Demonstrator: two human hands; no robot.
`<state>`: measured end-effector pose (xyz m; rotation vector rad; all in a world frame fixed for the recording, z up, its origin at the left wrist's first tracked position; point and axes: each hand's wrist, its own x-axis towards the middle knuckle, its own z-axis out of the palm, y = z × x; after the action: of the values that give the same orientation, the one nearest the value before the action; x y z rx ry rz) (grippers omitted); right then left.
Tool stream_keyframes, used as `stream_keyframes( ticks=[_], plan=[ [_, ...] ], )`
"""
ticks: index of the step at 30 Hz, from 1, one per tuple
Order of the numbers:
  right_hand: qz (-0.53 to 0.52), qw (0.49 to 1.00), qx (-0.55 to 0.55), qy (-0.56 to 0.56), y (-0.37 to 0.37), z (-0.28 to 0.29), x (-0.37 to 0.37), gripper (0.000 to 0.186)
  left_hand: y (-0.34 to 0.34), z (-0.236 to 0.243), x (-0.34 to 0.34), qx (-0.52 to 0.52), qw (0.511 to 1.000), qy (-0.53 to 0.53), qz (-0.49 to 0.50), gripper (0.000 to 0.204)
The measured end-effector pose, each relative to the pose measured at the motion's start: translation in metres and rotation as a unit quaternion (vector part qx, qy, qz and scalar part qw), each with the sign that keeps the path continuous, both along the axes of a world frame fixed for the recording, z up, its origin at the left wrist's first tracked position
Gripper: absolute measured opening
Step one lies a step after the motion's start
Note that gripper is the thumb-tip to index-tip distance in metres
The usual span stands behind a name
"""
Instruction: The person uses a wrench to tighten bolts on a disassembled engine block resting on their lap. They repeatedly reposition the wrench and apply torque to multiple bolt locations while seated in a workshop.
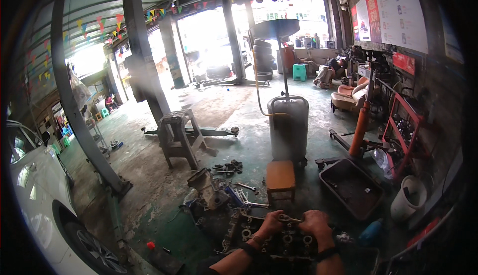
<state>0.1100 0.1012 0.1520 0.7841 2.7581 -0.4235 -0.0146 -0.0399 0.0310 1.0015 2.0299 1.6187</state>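
The floor (149,208) is of worn green paint with brown dirty areas, and it lies around one brown stool (280,175). The room is a workshop, and its wide openings beyond the stool are very bright. Directly behind the stool stands one grey tank (289,130) with a dish on its pole. To the left of the stool, farther back, is one metal stand (181,135), and at the far left is one white car (42,210). To the right of the stool I count one black tray (351,190), then one white bucket (409,198); behind the tray is one orange jack (359,128). Just left of the stool lie at least two wrenches (255,204).

On the near side of the stool is one metal engine part (288,240) with several round openings. Above it are two hands, with one metal tool (290,219) between them. The left hand (270,224) has its fingers closed on the left end of the tool, and the right hand (314,221) is closed over its other end.
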Motion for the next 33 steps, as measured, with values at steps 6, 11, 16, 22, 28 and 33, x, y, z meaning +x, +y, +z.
stream_keyframes(
  ticks=[6,11,16,22,28,33],
  plan=[
    [-0.012,0.999,-0.015,0.048,0.001,-0.010,0.002,0.029,0.003,-0.003,0.002,0.024,0.999,0.024,0.010,0.017],
    [0.008,0.998,-0.017,0.067,0.001,-0.018,0.001,0.028,0.003,-0.004,0.008,0.038,0.992,-0.124,0.000,0.014],
    [0.016,0.996,-0.018,0.088,0.005,-0.025,0.001,0.026,0.003,0.002,0.008,0.037,0.999,-0.039,0.003,0.011],
    [0.018,0.988,-0.021,0.153,0.006,-0.020,0.004,0.028,-0.002,0.026,0.008,0.071,0.997,-0.030,-0.011,0.014],
    [-0.023,0.977,-0.054,0.206,-0.006,0.010,0.005,0.024,-0.006,0.071,0.003,0.026,1.000,-0.010,0.006,0.010],
    [0.005,0.976,-0.061,0.211,-0.013,0.025,0.010,0.027,-0.005,0.076,0.002,0.008,1.000,0.000,0.018,0.007]
  ],
)
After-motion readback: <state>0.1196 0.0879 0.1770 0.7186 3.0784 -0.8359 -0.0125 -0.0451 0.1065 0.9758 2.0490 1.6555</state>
